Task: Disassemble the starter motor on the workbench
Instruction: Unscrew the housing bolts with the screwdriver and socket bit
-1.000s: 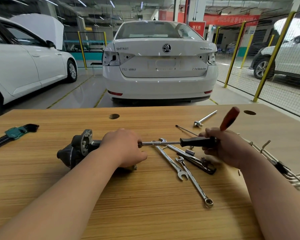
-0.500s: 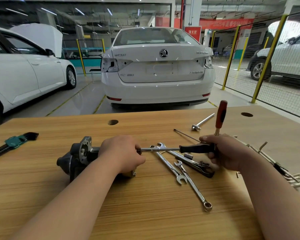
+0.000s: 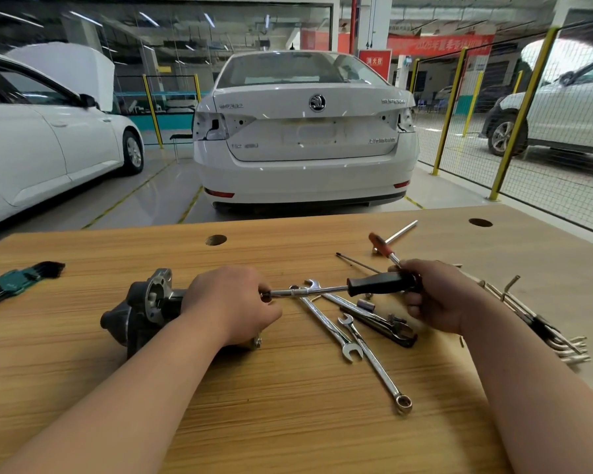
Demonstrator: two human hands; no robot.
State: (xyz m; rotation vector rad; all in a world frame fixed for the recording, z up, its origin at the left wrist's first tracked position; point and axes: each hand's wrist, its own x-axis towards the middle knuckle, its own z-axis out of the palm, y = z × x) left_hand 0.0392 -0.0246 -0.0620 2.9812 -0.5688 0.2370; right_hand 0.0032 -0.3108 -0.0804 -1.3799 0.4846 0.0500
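Observation:
The dark starter motor (image 3: 144, 309) lies on its side on the wooden workbench (image 3: 288, 422), its flange facing left. My left hand (image 3: 230, 299) grips the motor's body and hides its right end. My right hand (image 3: 439, 295) grips the rear of a black-handled driver (image 3: 377, 283). The driver's chrome shaft (image 3: 308, 291) runs left, level, into the motor end at my left fingers. A red-handled tool (image 3: 379, 244) sticks up and left out of my right fist, crossing the black handle.
Two combination wrenches (image 3: 329, 326) (image 3: 374, 360), dark pliers (image 3: 384, 325) and a small socket (image 3: 366, 305) lie under the driver. A green hex key set (image 3: 18, 280) lies at far left and loose hex keys (image 3: 541, 330) at right. A chrome bar (image 3: 396, 234) lies behind.
The red handle has swung from leaning right, through upright, to leaning left as my right hand turned the driver. My left hand has stayed on the motor.

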